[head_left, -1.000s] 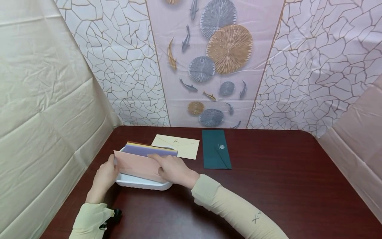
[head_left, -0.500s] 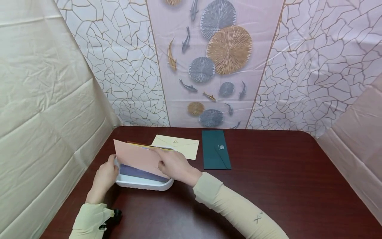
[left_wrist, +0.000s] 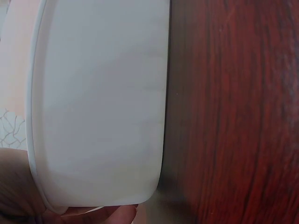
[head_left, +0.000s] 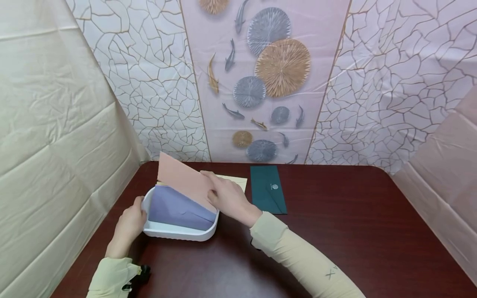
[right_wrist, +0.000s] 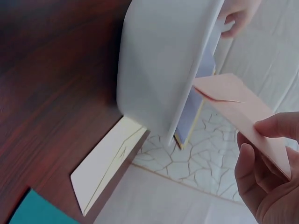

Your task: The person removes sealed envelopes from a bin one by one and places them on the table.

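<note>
A pink envelope point(head_left: 186, 177) tilts up out of the white bin point(head_left: 175, 236), its left corner raised highest. My right hand point(head_left: 231, 196) pinches it between thumb and fingers, plain in the right wrist view, where the hand point(right_wrist: 273, 172) holds its edge. Behind it in that view, a purple envelope point(right_wrist: 189, 112) leans inside the bin with a yellow edge next to it. My left hand point(head_left: 129, 223) grips the bin's left end; the left wrist view shows fingers point(left_wrist: 122, 214) curled at its wall.
A cream envelope point(right_wrist: 105, 163) lies behind the bin, partly covered by my right hand in the head view. A dark green envelope point(head_left: 267, 188) lies to its right on the red-brown table point(head_left: 335, 231). Patterned cloth point(head_left: 261, 82) hangs behind.
My right hand has lifted the pink envelope up and to the right, uncovering the purple one in the bin. My left hand stays at the bin's end.
</note>
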Available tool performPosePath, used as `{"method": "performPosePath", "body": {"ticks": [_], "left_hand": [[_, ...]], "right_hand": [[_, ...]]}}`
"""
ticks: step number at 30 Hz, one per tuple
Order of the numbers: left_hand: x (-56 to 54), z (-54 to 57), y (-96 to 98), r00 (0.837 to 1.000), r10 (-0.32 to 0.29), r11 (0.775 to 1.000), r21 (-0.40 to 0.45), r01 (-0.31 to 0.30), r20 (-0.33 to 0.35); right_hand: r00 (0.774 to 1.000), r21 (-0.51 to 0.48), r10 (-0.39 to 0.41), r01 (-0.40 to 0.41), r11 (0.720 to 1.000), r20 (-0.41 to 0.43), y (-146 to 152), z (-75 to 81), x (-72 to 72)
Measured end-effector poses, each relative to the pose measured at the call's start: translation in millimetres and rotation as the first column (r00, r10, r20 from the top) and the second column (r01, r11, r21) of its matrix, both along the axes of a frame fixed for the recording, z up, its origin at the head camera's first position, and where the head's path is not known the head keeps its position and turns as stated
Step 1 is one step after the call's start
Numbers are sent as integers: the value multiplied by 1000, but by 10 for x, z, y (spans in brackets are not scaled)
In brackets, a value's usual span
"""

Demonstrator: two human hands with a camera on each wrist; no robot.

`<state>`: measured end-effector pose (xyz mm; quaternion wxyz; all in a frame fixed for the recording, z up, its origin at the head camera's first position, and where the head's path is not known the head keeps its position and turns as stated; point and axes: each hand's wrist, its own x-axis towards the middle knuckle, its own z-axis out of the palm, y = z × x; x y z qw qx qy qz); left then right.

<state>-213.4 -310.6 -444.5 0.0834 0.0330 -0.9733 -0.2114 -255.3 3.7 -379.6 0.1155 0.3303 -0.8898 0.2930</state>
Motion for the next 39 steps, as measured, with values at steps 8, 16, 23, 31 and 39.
{"method": "performPosePath", "body": {"ticks": [8, 16, 23, 31, 39], "left_hand": [[4, 4, -5, 1000, 3, 1000, 11, -4, 13], [29, -3, -17, 1000, 10, 1000, 10, -10, 11], [12, -5, 8, 1000, 7, 1000, 11, -8, 13], [-7, -4, 11, 1000, 6, 1000, 10, -7, 8], [4, 1, 17, 1000, 4, 1000, 6, -4, 4]], "right_hand": [[998, -81, -65, 65, 995, 6, 216, 40, -72], [988, -78, -140, 145, 986, 64, 445, -20, -158], [971, -104, -208, 220, 970, 115, 751, -57, -224], [939, -95, -293, 313, 945, 179, 1166, -203, -293], [869, -104, -415, 455, 885, 271, 1653, -348, -324]]}}
